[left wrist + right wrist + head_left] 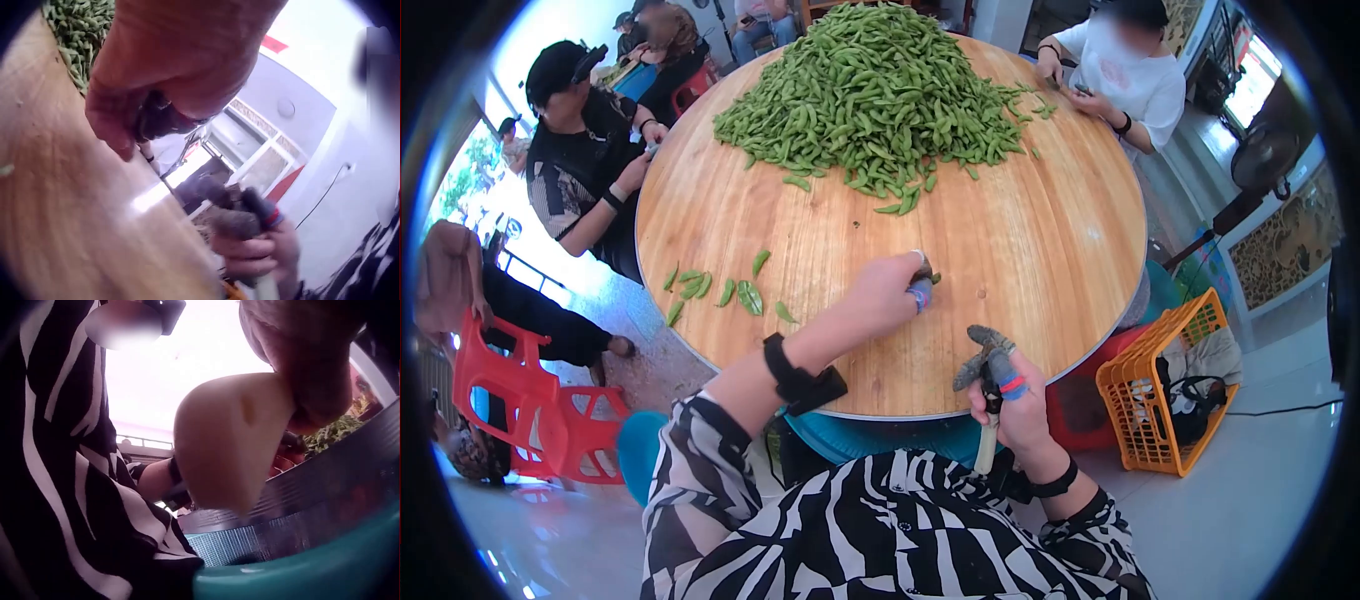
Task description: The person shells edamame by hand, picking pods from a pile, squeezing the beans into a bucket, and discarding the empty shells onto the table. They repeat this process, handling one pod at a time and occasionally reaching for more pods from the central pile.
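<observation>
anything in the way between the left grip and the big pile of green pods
Nothing visible: only bare tabletop lies between the left grip and the pile of green pods. The few loose pods lie off to the left, clear of that path.

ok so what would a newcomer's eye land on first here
Probably the great heap of green pods on the far half of the round wooden table. After that, perhaps the right grip holding a pale-handled tool by the near edge, and the orange basket to the table's right.
</observation>
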Tool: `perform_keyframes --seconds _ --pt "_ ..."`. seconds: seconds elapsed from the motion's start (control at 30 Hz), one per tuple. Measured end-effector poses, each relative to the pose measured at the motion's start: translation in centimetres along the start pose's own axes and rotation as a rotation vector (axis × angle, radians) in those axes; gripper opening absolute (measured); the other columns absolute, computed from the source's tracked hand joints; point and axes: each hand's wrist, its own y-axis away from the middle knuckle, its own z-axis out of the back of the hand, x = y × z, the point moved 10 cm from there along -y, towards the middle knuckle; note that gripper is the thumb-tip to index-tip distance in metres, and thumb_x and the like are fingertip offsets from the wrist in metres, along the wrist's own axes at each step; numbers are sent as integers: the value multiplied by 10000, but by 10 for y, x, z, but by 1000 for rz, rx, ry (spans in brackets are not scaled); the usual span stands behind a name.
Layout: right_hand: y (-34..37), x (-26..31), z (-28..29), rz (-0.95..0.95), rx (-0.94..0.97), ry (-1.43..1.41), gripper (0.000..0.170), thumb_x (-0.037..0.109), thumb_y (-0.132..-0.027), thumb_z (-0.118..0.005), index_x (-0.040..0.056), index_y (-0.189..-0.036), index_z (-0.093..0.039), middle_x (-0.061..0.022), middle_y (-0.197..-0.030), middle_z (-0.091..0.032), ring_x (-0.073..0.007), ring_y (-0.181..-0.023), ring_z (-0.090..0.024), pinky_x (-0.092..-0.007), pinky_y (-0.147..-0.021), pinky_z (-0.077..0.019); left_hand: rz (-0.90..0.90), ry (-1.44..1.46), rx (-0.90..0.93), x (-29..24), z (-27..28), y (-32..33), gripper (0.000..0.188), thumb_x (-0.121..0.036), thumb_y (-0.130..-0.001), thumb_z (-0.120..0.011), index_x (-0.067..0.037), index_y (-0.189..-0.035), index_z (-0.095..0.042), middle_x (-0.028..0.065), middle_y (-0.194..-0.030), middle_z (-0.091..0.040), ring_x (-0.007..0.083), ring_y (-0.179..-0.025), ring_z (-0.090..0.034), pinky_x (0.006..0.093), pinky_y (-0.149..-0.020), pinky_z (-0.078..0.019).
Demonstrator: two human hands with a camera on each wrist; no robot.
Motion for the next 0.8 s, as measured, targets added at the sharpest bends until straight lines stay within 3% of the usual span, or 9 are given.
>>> perform_keyframes --seconds 0.03,0.07,0.13,0.23,0.3,0.5,0.63,0.7,0.8 --pt "-1 3 -3 19 -3 -3 370 164 -983 -373 11 -1316 -424 -104 -802 -607 -72 -503 -471 -197 -411 -361 186 302 98 8 -8 8 124 -113 -844 -598 8 -868 -584 70 -723 -583 172 -612 -564 317 -554 -459" --pt "-2 6 -5 39 -5 -4 374 162 -983 -375 14 -1324 -419 -104 -807 -605 -69 -496 -467 -195 -410 -359 183 297 111 -2 -6 16 124 -113 -844 -598 8 -868 -584 70 -723 -583 172 -612 -564 317 -554 -459" --pt "-5 10 -9 69 19 -12 380 157 -983 -374 18 -1335 -409 -100 -806 -603 -67 -499 -467 -193 -410 -358 415 737 179 -6 -19 42 122 -129 -889 -586 -9 -888 -600 19 -689 -569 74 -560 -502 231 -491 -409" --pt "-5 11 -22 80 94 -3 391 147 -982 -373 25 -1353 -393 -91 -806 -598 -63 -504 -469 -190 -411 -357 375 888 178 -25 -24 60 114 -138 -897 -592 -25 -901 -603 14 -693 -569 69 -561 -509 205 -472 -391" --pt "-2 6 -30 67 179 5 396 142 -985 -364 28 -1363 -386 -79 -800 -596 -64 -503 -469 -186 -415 -360 389 914 176 -24 -29 68 102 -116 -904 -573 -19 -923 -600 14 -698 -564 64 -557 -494 203 -474 -383" --pt "2 5 -35 36 182 36 380 149 -986 -375 25 -1344 -409 -45 -684 -554 -63 -479 -453 -190 -415 -359 347 1018 108 -21 -30 75 97 -91 -914 -556 -21 -967 -595 4 -720 -559 54 -577 -472 198 -501 -375" --pt "1 0 -34 11 211 38 415 204 -983 -425 28 -1357 -392 -72 -754 -566 -67 -488 -444 -198 -422 -354 300 972 110 -23 -26 76 110 -93 -919 -551 -37 -998 -603 -11 -732 -555 45 -613 -461 193 -534 -371" --pt "0 4 -33 51 158 93 354 156 -986 -393 23 -1310 -447 -23 -612 -510 -59 -461 -434 -194 -416 -356 273 941 99 -26 -22 76 116 -96 -919 -552 -39 -1006 -604 -15 -735 -555 43 -616 -456 194 -539 -370" --pt "3 7 -35 47 161 69 349 161 -985 -401 12 -1295 -457 -14 -592 -499 -57 -461 -434 -195 -416 -355 274 894 97 -27 -21 75 125 -100 -920 -553 -42 -1018 -606 -19 -740 -556 38 -631 -457 195 -552 -371"
